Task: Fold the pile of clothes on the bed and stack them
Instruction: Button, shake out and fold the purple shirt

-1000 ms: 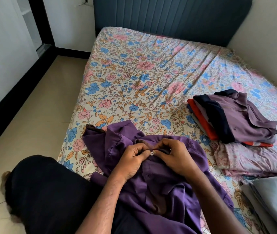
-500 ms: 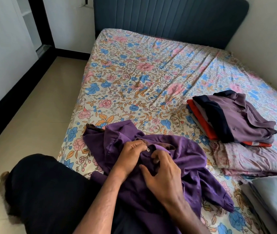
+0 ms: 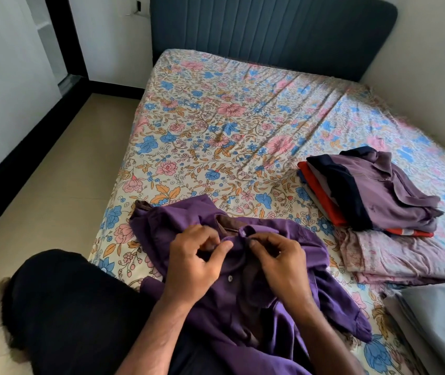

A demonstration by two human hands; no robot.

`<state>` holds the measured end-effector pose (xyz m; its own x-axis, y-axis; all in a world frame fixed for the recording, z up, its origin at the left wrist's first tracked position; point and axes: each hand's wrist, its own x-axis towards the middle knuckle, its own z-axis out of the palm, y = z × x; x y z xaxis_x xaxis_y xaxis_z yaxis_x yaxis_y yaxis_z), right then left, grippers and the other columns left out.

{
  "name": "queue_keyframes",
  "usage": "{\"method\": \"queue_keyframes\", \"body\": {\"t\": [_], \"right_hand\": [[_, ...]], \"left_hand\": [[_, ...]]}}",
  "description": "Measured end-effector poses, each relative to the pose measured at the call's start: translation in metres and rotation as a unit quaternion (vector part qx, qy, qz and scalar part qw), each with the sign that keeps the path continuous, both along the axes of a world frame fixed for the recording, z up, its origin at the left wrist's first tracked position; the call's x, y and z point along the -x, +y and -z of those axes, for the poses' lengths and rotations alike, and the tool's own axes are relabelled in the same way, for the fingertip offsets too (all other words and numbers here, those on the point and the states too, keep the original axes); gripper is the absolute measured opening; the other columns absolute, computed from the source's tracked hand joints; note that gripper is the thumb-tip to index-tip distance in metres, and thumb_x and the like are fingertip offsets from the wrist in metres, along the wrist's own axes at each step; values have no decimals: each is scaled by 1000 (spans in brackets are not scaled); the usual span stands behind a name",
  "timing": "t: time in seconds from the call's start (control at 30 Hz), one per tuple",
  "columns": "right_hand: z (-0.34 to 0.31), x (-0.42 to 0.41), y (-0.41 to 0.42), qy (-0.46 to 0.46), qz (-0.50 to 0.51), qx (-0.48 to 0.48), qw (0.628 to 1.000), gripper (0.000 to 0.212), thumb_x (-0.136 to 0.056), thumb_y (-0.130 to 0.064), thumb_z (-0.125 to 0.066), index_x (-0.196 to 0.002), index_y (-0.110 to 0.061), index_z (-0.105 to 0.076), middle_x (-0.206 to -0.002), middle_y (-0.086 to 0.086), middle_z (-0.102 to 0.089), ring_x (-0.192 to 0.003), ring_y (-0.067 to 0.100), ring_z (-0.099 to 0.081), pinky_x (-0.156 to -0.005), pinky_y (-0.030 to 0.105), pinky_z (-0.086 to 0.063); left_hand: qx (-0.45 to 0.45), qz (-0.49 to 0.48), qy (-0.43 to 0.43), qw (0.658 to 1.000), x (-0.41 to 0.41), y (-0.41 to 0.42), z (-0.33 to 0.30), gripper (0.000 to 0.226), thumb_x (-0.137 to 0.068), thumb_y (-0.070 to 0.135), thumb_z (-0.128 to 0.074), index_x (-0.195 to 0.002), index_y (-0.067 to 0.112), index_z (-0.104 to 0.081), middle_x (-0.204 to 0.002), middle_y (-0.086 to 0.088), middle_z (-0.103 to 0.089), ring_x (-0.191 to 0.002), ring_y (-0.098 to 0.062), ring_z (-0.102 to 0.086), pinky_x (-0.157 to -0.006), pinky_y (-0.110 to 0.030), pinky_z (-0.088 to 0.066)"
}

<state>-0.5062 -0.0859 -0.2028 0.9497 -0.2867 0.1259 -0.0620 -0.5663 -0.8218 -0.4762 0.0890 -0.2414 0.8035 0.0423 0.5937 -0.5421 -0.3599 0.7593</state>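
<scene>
A purple button-up shirt [image 3: 245, 288] lies crumpled at the near edge of the bed [image 3: 229, 125], its collar toward the headboard and its lower part trailing off toward the person's lap. Both hands work at the placket just below the collar. The left hand [image 3: 194, 266] has its grip pinching the left edge of the shirt front, thumb and forefinger pressed on the cloth, the other fingers curled. The right hand [image 3: 278, 261] has its grip pinching the opposite edge beside it, fingertips close to those of the left. A small pale button [image 3: 230, 278] shows on the placket just nearer than the hands.

To the right, well apart from the shirt, a stack of folded clothes [image 3: 373, 196] sits on the flowered sheet: a mauve collared shirt on top, navy and red pieces under it, a pale pink patterned cloth at the bottom. Folded grey fabric [image 3: 438, 326] lies at the near right corner. A dark padded headboard [image 3: 270, 33] stands at the far end.
</scene>
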Motion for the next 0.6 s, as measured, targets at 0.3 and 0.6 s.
{"method": "queue_keyframes", "body": {"t": [0.3,0.6], "right_hand": [[-2,-7,-4,-2,26,-54,998,7,-87,-24,-81,-81,-25,-77,-71,-11,-74,-64,8,-69,-59,24,-54],[-8,0,4,34,-23,63,997,48,-66,-38,-94,-98,-27,-60,-86,-14,-66,-77,1,-64,-68,18,-53]], "left_hand": [[-129,11,-27,991,16,-6,-2,42,-84,38,-76,-59,19,-48,-49,10,-40,-46,-9,-38,-46,-32,-40],[-307,-3,188,933,28,-1,-5,34,-75,54,-62,-76,22,-53,-69,9,-61,-76,-17,-64,-60,-30,-39]]}}
